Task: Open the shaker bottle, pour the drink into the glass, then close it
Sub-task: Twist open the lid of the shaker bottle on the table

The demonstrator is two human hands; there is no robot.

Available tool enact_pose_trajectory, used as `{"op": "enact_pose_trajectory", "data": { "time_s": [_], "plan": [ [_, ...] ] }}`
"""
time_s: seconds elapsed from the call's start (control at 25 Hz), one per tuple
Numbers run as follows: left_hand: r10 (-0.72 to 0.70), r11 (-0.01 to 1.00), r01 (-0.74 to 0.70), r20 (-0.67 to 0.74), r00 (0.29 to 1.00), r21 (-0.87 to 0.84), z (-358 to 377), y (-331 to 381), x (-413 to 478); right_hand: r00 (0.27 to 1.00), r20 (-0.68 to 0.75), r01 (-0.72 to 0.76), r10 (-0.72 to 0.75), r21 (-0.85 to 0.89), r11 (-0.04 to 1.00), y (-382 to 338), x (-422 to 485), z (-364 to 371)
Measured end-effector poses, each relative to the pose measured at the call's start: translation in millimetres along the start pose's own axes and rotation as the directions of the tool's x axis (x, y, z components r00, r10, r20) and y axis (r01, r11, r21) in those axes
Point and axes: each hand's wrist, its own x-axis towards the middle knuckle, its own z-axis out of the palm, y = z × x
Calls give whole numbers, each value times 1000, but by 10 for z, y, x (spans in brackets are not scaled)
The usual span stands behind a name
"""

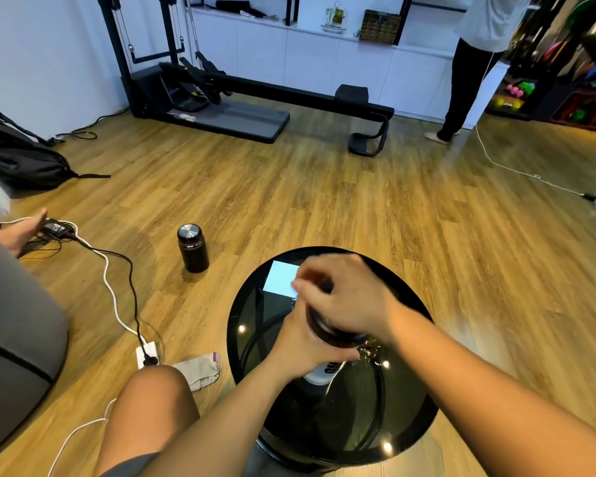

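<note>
The shaker bottle (pixel 320 375) stands on a round black glass table (pixel 406 425); its white lower body shows below my fingers and its dark lid (pixel 331 333) sits on top. My left hand (pixel 300 342) is wrapped around the bottle's body. My right hand (pixel 344 297) lies over the lid from above, fingers closed on it. Both hands are blurred. A clear glass (pixel 370 349) appears just right of the bottle, mostly hidden behind my right wrist.
A black flask (pixel 192 248) stands on the wood floor left of the table. Cables, a power strip (pixel 147 354) and a folded cloth (pixel 200 370) lie near my knee. A person (pixel 468 70) stands at the back right beside a rowing machine (pixel 255 98).
</note>
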Motion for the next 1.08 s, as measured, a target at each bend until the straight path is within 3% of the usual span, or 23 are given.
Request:
{"op": "enact_pose_trajectory", "data": {
  "time_s": [0.08, 0.12, 0.2, 0.28, 0.36, 0.4, 0.48, 0.56, 0.6, 0.68, 0.84, 0.92, 0.96, 1.0, 1.08],
  "plan": [
    [-15, 1000, 15, -30, 999, -7, -15, -14, 19, 985, -20, -165, 170, -387, 907, 127, 57, -104],
    [-14, 1000, 14, -28, 1000, -9, -16, -31, 28, 972, 20, -193, 232, -485, 853, 162, 60, -97],
    [-11, 1000, 11, -4, 1000, 13, 3, -57, 46, 979, 107, -111, 171, -423, 899, 119, 42, 5],
    [-2, 998, 1, 14, 1000, 56, 19, -39, 20, 989, 148, 35, -8, -180, 983, -2, -23, 121],
    [19, 999, -19, 3, 1000, 46, 16, -7, 13, 990, 113, 84, -87, 31, 996, -26, -25, 95],
    [16, 1000, -16, -12, 1000, 19, 7, -8, 16, 996, 56, 70, -73, 52, 996, 1, 10, 38],
    [-12, 1000, 11, -33, 999, -5, -13, -8, 16, 999, -18, -30, 28, -156, 987, 104, 75, -68],
    [-19, 1000, 19, -39, 999, -6, -27, -16, 16, 976, 38, -176, 216, -449, 876, 211, 85, -71],
    [-15, 1000, 15, -29, 999, -6, -29, -14, 22, 963, 72, -192, 259, -488, 851, 243, 73, -33],
    [-14, 1000, 14, -5, 1000, 0, -18, -7, 20, 974, 124, -128, 192, -398, 908, 229, 33, 57],
    [12, 1000, -12, -12, 1000, 8, 16, -38, -8, 979, 201, 10, -15, 26, 1000, 44, 33, 127],
    [0, 1000, 0, -7, 1000, 2, 12, -30, -2, 993, 118, -17, 1, 135, 991, 5, 57, 64],
    [-14, 1000, 14, -3, 1000, -1, 10, -32, 12, 998, 56, -43, 39, 66, 997, 41, 73, 20],
    [-26, 1000, 26, -5, 1000, -8, 8, -36, 24, 994, 18, -103, 106, -120, 987, 88, 76, -37],
    [-31, 999, 31, -8, 999, -21, 2, -37, 39, 959, 20, -238, 282, -484, 842, 145, 36, -90]
  ]
}}
